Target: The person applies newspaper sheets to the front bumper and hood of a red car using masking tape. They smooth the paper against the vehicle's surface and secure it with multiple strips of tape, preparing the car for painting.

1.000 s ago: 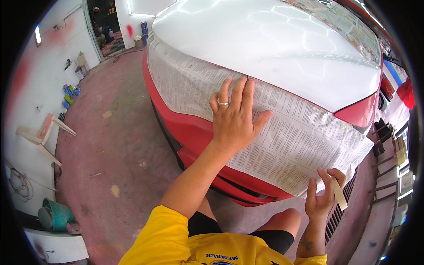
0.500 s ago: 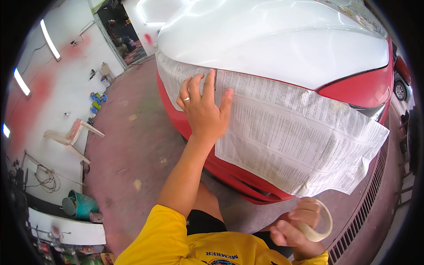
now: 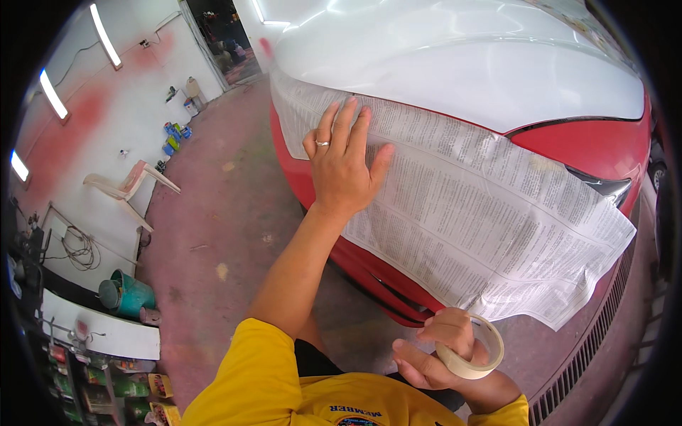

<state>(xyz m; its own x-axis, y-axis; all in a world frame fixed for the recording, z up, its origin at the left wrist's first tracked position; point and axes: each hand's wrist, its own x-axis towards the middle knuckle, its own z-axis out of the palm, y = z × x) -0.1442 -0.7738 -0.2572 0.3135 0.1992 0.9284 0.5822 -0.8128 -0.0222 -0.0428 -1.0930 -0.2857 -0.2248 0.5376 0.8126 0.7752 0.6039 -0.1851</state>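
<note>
Newspaper sheets (image 3: 455,206) lie over the front of a red car bumper (image 3: 398,287), just below the edge of a white hood (image 3: 455,78). My left hand (image 3: 342,170), with a ring on one finger, rests on the paper near the hood edge, fingers stretched out and palm down. Lower right, my right hand (image 3: 437,358) is closed on a roll of cream masking tape (image 3: 466,369), with fingers passing through its ring. This roll is close to the paper's lower edge. Part of a headlight (image 3: 604,186) shows beyond the paper.
A tipped-looking plastic chair (image 3: 128,184) stands by the white wall at left. Teal buckets (image 3: 135,295) and several cans (image 3: 172,138) sit along that wall. A floor grate (image 3: 582,355) runs on the right. Bottles (image 3: 117,387) crowd the lower left.
My left hand stays on the paper, its fingers now closer together and flatter over the gap between sheets. My right hand has moved left with the tape roll, which has turned.
</note>
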